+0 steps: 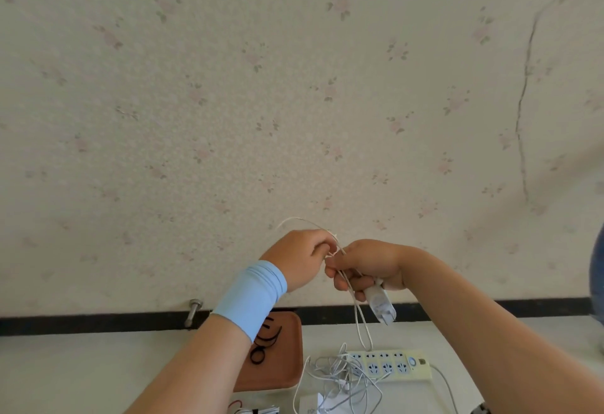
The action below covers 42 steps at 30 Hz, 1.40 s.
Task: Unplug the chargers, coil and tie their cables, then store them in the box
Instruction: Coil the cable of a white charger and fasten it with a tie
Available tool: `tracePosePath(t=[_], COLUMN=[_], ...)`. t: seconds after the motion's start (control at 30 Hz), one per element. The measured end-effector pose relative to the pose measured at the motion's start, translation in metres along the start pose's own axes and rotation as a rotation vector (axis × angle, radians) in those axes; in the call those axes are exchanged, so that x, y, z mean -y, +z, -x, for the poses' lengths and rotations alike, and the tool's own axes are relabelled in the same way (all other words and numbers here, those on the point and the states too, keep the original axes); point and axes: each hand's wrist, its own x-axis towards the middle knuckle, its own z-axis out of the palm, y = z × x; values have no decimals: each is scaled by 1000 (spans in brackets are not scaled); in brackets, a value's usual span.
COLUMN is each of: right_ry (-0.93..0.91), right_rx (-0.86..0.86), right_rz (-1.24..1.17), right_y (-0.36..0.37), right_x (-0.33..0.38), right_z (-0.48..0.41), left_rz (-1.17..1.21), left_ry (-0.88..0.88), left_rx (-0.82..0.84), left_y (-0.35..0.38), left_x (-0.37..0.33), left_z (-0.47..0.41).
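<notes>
Both hands are raised in front of the wall. My right hand (pixel 366 264) grips a white charger plug (pixel 381 305) and loops of its thin white cable (pixel 359 325), which hangs down toward the table. My left hand (pixel 299 256), with a light blue wristband, pinches the upper part of the same cable beside the right hand; a cable loop arcs above it. Below lies a cream power strip (pixel 390 366) with a tangle of white cables (pixel 340 381) beside it.
A brown tray (pixel 287 371) with black cable ties (pixel 264 345) sits left of the power strip. Another white charger (pixel 309 404) lies at the bottom edge. A metal bolt (pixel 192 310) sticks out near the wall's black baseboard.
</notes>
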Motion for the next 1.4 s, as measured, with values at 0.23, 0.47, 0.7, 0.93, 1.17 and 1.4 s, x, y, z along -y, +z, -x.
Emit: tracePosePath(t=[0.23, 0.47, 0.7, 0.93, 1.17, 1.4], right_ry=[-6, 28, 28, -4, -45, -89], right_rx=[50, 133, 27, 44, 50, -192], right_rz=[48, 109, 192, 108, 80, 0], right_y=[-4, 4, 14, 10, 2, -13], right_x=[0, 7, 10, 7, 7, 8], right_z=[4, 6, 5, 2, 6, 7], left_rz=[-177, -139, -228, -246, 139, 213], left_ry=[-47, -90, -214, 1, -119, -331], left_rx=[-71, -276, -267, -196, 130, 247], left_y=[-16, -22, -20, -9, -4, -21], left_x=[8, 27, 30, 20, 5, 15], left_z=[-3, -1, -1, -2, 2, 1])
